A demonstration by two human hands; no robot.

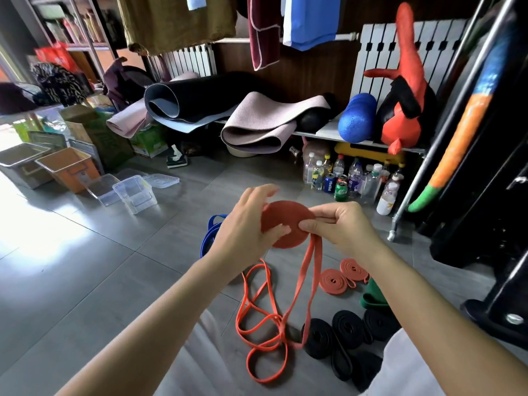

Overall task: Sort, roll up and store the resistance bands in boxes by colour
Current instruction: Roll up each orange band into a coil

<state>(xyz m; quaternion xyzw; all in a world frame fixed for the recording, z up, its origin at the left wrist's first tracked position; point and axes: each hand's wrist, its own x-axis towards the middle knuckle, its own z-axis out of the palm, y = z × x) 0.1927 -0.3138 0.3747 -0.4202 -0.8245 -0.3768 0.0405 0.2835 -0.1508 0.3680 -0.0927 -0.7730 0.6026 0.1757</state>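
Observation:
A red resistance band roll (285, 217) is held at chest height over the floor. My left hand (251, 224) grips the roll from the left, thumb on its face. My right hand (340, 224) pinches its right edge where the loose red tail (310, 278) hangs down to the floor. Thin orange bands (261, 330) lie tangled below. Two rolled red bands (343, 277) lie at the right, black rolled bands (343, 332) nearer me, a green band (373, 295) beside them, and a blue band (210, 234) behind my left hand.
Clear plastic boxes (134, 192) and lids (161, 180) stand on the grey floor at the left, beside an orange bin (68, 170). Bottles and cans (351, 181) crowd under a shelf with yoga mats (257, 124) and a blue foam roller (357, 118). A black rack (471, 167) stands at the right.

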